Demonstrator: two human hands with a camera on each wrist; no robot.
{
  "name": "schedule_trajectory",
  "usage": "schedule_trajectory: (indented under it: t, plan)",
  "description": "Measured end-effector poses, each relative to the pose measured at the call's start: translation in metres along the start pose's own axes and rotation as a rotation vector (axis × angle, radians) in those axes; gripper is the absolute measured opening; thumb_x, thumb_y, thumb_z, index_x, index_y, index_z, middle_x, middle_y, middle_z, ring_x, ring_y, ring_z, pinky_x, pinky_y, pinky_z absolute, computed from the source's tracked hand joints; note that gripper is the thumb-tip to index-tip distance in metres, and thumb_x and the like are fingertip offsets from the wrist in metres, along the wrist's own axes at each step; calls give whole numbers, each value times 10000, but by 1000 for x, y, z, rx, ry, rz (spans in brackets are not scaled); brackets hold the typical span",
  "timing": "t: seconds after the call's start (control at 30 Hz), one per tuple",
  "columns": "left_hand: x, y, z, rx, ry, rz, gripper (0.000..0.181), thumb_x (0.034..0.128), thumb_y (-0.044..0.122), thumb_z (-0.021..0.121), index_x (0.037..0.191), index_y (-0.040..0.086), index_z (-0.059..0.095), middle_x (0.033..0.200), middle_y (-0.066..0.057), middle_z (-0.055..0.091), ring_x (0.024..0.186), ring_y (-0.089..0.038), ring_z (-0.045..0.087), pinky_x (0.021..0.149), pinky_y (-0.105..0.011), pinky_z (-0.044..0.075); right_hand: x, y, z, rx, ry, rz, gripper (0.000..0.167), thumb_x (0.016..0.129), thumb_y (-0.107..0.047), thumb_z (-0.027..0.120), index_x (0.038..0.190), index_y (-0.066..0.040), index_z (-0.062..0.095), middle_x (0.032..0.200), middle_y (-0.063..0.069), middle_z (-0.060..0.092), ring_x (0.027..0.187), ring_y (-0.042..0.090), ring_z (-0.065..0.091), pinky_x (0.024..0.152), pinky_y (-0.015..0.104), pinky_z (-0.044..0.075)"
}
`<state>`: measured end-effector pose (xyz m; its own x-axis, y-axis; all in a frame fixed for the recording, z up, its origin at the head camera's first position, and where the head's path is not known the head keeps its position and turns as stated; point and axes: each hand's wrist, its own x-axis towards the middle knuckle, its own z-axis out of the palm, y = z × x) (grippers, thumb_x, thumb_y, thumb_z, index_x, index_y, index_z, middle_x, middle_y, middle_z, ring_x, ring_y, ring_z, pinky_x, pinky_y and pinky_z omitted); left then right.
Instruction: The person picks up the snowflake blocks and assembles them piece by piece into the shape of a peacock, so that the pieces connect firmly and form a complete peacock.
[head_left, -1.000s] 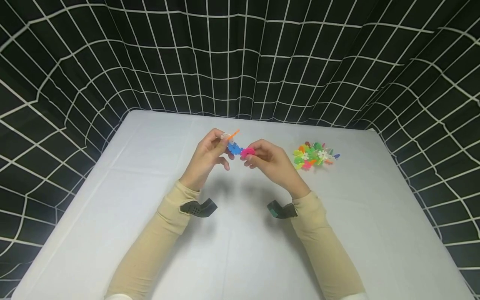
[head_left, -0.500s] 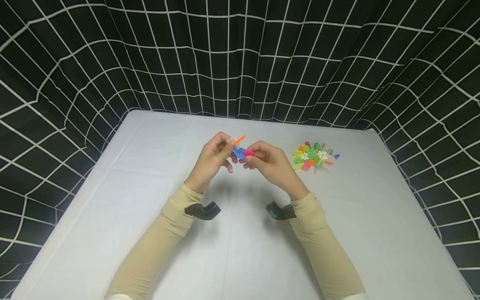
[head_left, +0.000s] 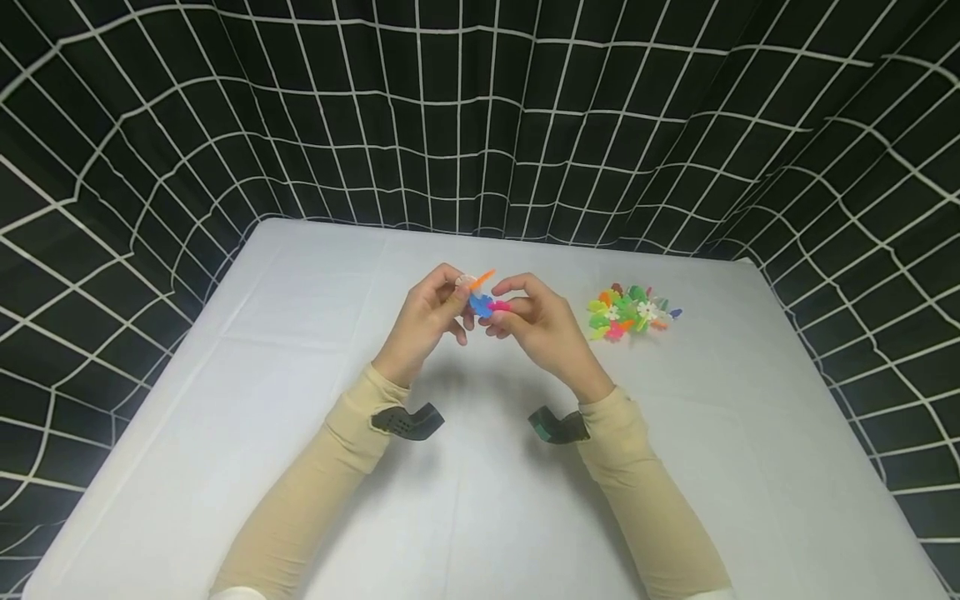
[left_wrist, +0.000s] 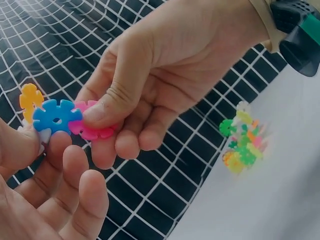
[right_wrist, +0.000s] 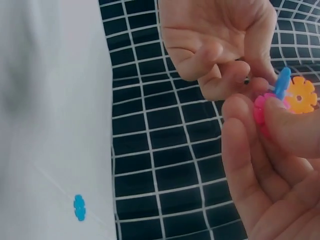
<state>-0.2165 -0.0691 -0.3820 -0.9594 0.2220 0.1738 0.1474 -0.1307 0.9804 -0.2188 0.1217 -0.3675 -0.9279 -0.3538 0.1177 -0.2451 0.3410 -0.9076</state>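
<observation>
My left hand (head_left: 423,321) pinches a white snowflake disc (head_left: 467,282) between thumb and fingers. Joined to this are an orange snowflake disc (left_wrist: 31,102) and a blue one (left_wrist: 57,118). On the other side, my right hand (head_left: 551,329) pinches a pink snowflake disc (left_wrist: 90,131) with its thumb over the face. The pink disc meets the blue disc's edge, and the two stand at an angle to each other in the right wrist view. In the head view the right index finger is raised off the pink disc. Fingers hide much of the white disc.
To the right lies a pile of loose snowflake discs (head_left: 633,310) in several colours on the white table (head_left: 480,500). A blue disc (right_wrist: 79,207) shows apart in the right wrist view. A black gridded curtain (head_left: 480,108) stands behind the table.
My left hand has moved right with its joined discs, bringing the blue disc up to the pink one. Since half a second ago, my right index finger has lifted away from the pink disc.
</observation>
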Motion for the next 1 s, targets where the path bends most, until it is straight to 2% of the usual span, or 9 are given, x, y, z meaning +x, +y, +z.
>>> schedule_trajectory:
  t: [0.13, 0.33, 0.53, 0.67, 0.77, 1.0]
  plan:
    - [-1, 3, -4, -9, 31, -17, 92, 1049, 158, 544, 1062, 68, 552, 804, 3, 604, 705, -127, 586, 580, -236, 532, 5, 0, 2, -12, -48, 49, 405, 965, -82, 673, 1333, -87, 503, 1078, 196, 751, 918, 275, 744, 886, 384, 610]
    - [-2, 7, -11, -81, 86, -17, 53, 1044, 185, 561, 1004, 151, 562, 813, 17, 625, 706, -131, 565, 566, -232, 511, 14, 14, 1, -183, -113, 164, 381, 985, -192, 654, 1345, -135, 543, 1135, 130, 744, 1046, 284, 703, 952, 455, 579]
    - [-1, 7, -12, -134, 61, -14, 53, 1046, 170, 553, 997, 152, 560, 806, -2, 614, 696, -140, 560, 565, -238, 506, 28, 37, -2, -319, -157, 223, 400, 1001, -264, 614, 1361, -96, 562, 1216, 152, 707, 1135, 323, 666, 1005, 508, 546]
    - [1, 6, -12, -149, 58, -4, 52, 1045, 170, 555, 996, 162, 566, 804, 8, 622, 697, -134, 563, 560, -234, 503, 48, 57, 3, -465, -210, 290, 525, 1010, -354, 567, 1460, -96, 482, 1291, 173, 658, 1169, 338, 636, 1046, 532, 511]
    - [1, 6, -12, -165, 56, 4, 49, 1041, 176, 567, 999, 151, 563, 797, 20, 624, 694, -132, 564, 556, -234, 501, 66, 69, 9, -565, -236, 299, 537, 1005, -361, 550, 1468, -98, 482, 1285, 170, 655, 1181, 338, 617, 1070, 532, 491]
    - [0, 9, -11, -185, 47, 20, 51, 1041, 172, 565, 1002, 139, 561, 801, 3, 617, 699, -137, 561, 556, -234, 493, 92, 85, 22, -729, -216, 350, 493, 988, -391, 556, 1427, -169, 525, 1266, 175, 570, 1194, 349, 606, 1039, 594, 488]
